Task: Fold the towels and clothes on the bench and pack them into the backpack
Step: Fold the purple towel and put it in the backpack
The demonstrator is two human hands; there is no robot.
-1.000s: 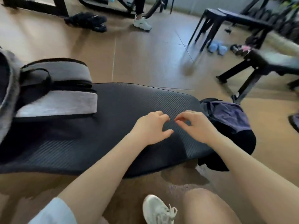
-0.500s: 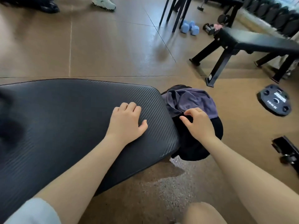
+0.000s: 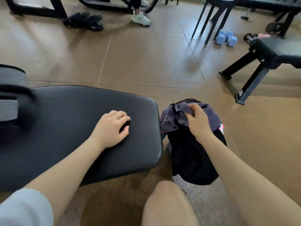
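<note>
A crumpled purple-grey cloth lay bunched in the centre right of the frame, just off the right end of the bench, atop a heap of black clothing that hung down toward the floor. The right hand gripped the cloth's upper folds, its fingers curled into the fabric. The bench's black ribbed pad spread across the centre left, the left hand resting on it. A grey-and-black backpack, blurred, sat at the left edge on the bench.
</note>
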